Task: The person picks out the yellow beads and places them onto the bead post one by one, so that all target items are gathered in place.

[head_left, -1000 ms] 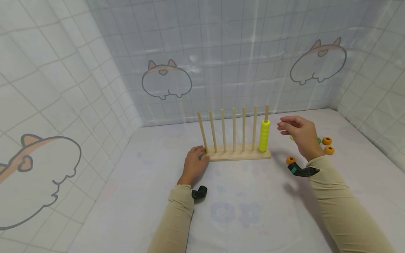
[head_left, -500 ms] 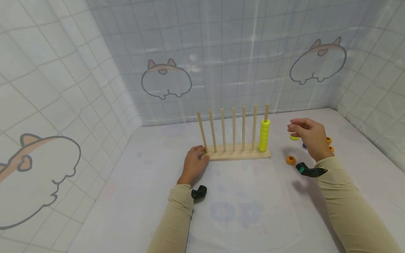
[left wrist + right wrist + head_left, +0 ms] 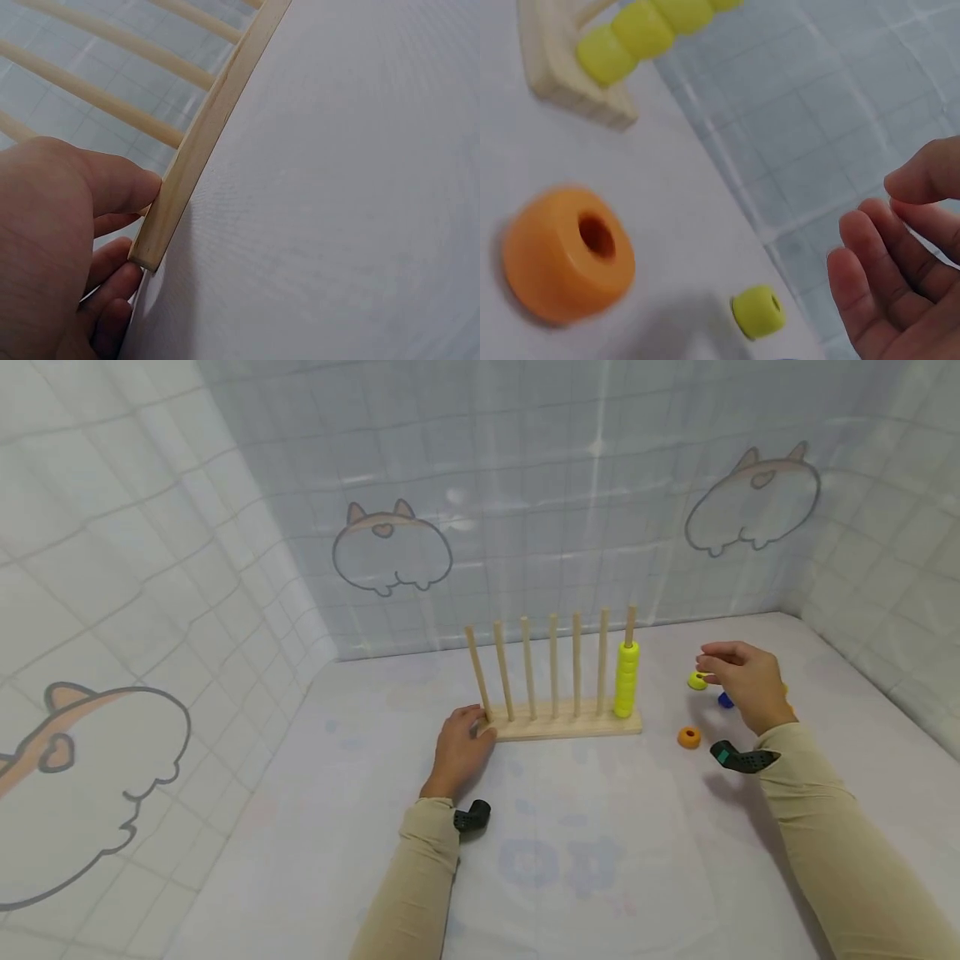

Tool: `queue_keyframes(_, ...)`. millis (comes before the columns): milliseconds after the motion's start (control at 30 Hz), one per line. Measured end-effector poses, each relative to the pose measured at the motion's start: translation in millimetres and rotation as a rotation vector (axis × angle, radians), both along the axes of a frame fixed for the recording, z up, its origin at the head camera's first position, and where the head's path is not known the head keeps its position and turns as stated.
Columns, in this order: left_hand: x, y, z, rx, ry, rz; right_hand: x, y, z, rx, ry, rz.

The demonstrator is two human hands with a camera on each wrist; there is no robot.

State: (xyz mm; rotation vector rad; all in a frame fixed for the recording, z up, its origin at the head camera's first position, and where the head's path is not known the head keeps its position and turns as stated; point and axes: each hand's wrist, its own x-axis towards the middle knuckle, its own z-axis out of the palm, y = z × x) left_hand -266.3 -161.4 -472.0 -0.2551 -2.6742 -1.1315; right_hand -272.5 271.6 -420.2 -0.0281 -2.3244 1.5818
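Observation:
A wooden peg rack (image 3: pixel 558 727) stands upright, its row of dowels rising from a flat base. Yellow beads (image 3: pixel 627 681) are stacked on its rightmost dowel. My left hand (image 3: pixel 459 747) grips the left end of the base; in the left wrist view the thumb (image 3: pixel 124 180) presses the front edge and the fingers lie behind the end. My right hand (image 3: pixel 748 685) hovers right of the rack with fingers loosely bent and nothing between them. Below it in the right wrist view are a loose yellow bead (image 3: pixel 759 311) and a large-looking orange bead (image 3: pixel 570 255).
A blue bead (image 3: pixel 725 700) lies beside the right hand, partly covered by it. A sliver of orange shows behind that hand. The pale cloth-covered table (image 3: pixel 570 827) meets tiled-pattern walls (image 3: pixel 525 485) at the back and both sides.
My right hand has moved right, away from the rack, uncovering the loose yellow and blue beads and covering the orange and green ones at the far right. The left hand stays on the base.

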Motion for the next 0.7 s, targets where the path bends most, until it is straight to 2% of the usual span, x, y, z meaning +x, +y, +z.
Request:
queue_keyframes(167,0.1,1,-1.4,-0.004,-0.007,0.014,-9.9,7,-0.3,0.075,-0.029,-0.005)
queue_keyframes(400,3.9,1,0.9,0.009,-0.006,0.022,-22.3,12,-3.6,0.109,-0.096,-0.001)
queue_keyframes(700,3.3,1,1.5,0.008,-0.001,0.013,-26.6,17,-12.9,0.173,-0.143,-0.016)
